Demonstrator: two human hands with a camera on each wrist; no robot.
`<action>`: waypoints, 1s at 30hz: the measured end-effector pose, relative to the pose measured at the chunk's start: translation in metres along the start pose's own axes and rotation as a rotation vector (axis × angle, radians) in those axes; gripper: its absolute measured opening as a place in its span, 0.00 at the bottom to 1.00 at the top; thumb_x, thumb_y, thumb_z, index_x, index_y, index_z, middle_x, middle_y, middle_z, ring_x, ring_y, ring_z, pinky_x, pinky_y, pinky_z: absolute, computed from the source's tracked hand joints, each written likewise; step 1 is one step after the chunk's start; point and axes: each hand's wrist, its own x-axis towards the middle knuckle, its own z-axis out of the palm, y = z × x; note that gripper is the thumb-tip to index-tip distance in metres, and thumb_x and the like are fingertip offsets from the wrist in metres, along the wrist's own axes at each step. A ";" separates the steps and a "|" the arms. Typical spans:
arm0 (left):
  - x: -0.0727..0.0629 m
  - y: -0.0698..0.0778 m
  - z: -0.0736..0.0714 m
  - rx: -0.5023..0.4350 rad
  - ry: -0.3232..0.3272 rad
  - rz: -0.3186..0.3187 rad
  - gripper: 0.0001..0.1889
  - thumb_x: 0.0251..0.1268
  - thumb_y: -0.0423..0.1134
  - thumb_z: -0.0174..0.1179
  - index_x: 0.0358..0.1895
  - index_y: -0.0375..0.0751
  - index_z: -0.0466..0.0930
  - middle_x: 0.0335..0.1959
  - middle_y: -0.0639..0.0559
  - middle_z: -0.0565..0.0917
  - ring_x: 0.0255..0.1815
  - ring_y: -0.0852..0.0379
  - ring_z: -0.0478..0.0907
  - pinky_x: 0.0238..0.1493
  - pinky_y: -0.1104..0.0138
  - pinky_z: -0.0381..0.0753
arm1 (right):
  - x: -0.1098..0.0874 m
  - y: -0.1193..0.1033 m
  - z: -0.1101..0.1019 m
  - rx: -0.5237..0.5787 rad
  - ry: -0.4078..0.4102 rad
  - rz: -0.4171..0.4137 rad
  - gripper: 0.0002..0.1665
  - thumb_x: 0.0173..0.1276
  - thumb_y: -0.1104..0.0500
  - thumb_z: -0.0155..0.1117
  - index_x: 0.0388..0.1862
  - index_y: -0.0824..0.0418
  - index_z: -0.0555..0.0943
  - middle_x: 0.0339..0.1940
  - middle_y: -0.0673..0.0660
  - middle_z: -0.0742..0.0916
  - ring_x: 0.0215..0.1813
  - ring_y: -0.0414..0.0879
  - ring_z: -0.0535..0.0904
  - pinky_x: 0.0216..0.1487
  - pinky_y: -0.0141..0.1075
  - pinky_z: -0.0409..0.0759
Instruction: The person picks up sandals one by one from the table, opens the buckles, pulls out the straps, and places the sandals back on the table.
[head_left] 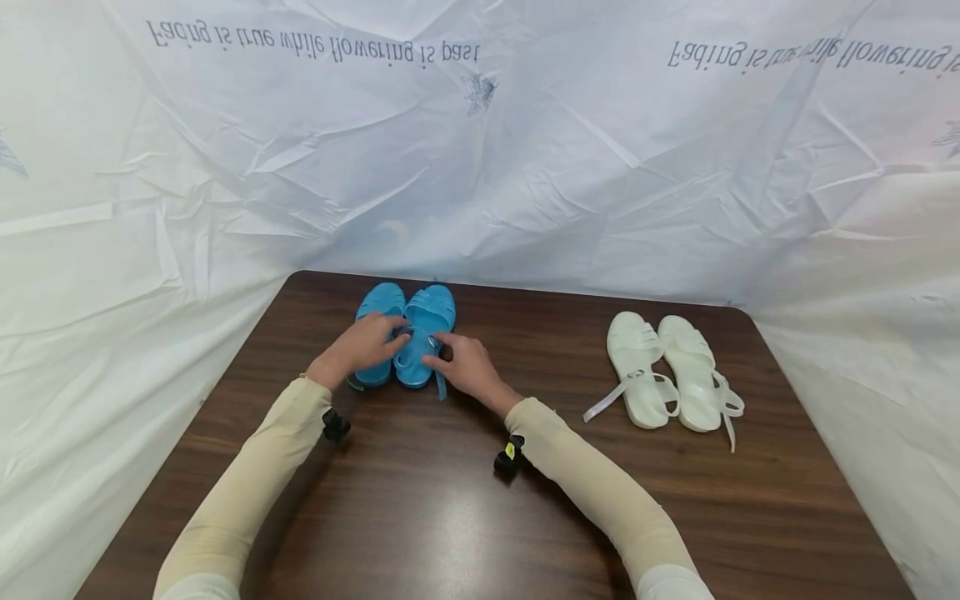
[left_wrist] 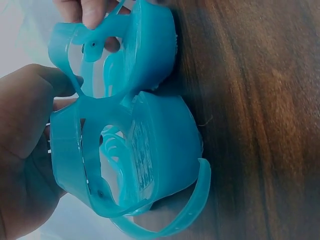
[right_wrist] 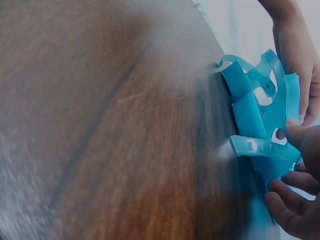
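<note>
On a dark wooden table (head_left: 420, 500), blue sandals (head_left: 420, 354) lie at eleven o'clock, the right hand (head_left: 468, 365) pinching one's strap (left_wrist: 60, 41), the left hand's (head_left: 367, 340) grip unclear; a light, steady hold should spare the thin plastic.

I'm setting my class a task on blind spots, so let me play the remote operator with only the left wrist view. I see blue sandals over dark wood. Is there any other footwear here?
Observer: Yes, the head view shows a pair of white sandals towards the right side of the table.
Operator: And where on it are my blue sandals?
Observer: Near the far edge, left of the middle.
</note>
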 end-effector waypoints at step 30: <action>0.002 0.024 0.006 -0.331 0.180 0.060 0.14 0.76 0.36 0.60 0.59 0.34 0.83 0.54 0.41 0.86 0.54 0.46 0.84 0.54 0.51 0.84 | -0.019 0.009 -0.031 0.197 0.113 0.051 0.33 0.67 0.52 0.74 0.68 0.61 0.79 0.55 0.59 0.89 0.49 0.45 0.88 0.48 0.37 0.86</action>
